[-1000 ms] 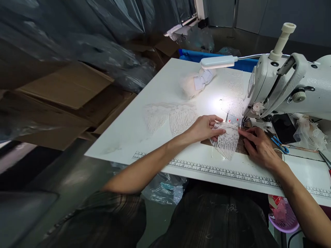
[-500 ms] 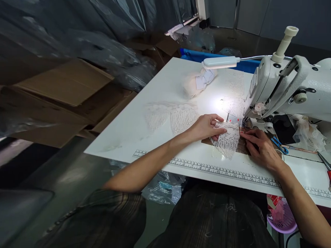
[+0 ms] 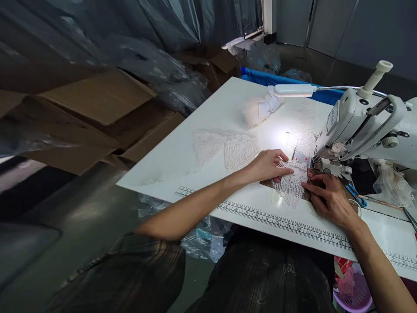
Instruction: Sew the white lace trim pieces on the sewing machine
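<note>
A piece of white lace lies on the white table in front of the needle of a white sewing machine. My left hand pinches the lace's upper left edge, fingers closed on it. My right hand rests on the lace's right edge and on a brown patch beneath it, fingers pressed together and flat, close to the presser foot.
More lace pieces lie left of my hands. A bundle of cloth sits under the lamp. Blue scissors lie right of the needle. A printed ruler runs along the table's near edge. Cardboard boxes stand to the left, a purple basket below.
The camera has shifted, so everything sits lower and further right in view. My right hand has slid slightly left along the lace edge; my left hand keeps its hold.
</note>
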Tool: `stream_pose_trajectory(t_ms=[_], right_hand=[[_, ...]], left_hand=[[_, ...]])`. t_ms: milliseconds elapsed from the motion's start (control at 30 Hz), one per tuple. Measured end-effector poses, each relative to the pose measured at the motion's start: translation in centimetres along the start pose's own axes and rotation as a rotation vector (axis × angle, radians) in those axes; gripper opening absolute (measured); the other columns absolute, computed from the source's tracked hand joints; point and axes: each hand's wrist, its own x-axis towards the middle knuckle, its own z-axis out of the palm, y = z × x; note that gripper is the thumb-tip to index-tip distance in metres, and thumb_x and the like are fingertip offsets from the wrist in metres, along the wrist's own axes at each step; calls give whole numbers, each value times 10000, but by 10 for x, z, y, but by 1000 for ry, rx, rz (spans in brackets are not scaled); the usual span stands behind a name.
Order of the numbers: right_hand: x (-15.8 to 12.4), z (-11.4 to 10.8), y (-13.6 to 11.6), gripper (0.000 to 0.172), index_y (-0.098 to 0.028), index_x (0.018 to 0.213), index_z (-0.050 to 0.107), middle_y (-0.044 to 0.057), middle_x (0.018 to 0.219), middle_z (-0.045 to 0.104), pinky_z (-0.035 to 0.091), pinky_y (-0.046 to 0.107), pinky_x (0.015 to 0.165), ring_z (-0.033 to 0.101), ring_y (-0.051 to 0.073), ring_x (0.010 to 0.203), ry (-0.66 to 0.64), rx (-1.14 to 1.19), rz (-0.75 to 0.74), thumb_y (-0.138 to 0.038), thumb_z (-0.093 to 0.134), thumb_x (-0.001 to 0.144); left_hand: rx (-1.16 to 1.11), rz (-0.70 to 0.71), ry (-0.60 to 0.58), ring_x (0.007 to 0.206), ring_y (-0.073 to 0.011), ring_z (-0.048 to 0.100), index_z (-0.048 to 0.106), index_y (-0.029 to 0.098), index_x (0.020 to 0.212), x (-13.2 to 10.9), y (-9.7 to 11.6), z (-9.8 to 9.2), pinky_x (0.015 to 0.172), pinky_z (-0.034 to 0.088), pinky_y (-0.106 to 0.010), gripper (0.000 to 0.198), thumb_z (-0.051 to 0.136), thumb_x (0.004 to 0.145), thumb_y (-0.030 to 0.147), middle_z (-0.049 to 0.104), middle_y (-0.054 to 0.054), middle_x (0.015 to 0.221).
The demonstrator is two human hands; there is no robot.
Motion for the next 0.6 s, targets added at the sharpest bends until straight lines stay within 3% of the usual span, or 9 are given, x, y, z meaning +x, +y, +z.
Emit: stream_pose_trajectory(t_ms=[267, 600], right_hand=[[1, 0, 0, 334, -279, 1172, 716, 96, 1094, 633, 515, 456, 828, 563, 259, 1008, -18, -10, 15, -195, 495, 936], [1, 1, -3, 334, -278, 1146, 726, 99, 1083, 640, 501, 457, 826, 564, 265, 996, -16, -42, 36, -161, 520, 911]], left_hand=[[43, 142, 21, 451, -63, 538, 609, 145, 1033, 3, -12, 1, 453, 522, -241, 337, 788, 761, 229, 511, 62, 681], [244, 311, 90, 484, -65, 511, 624, 136, 1139, 4, -20, 0, 441, 432, -193, 425, 763, 759, 267, 545, 53, 682]])
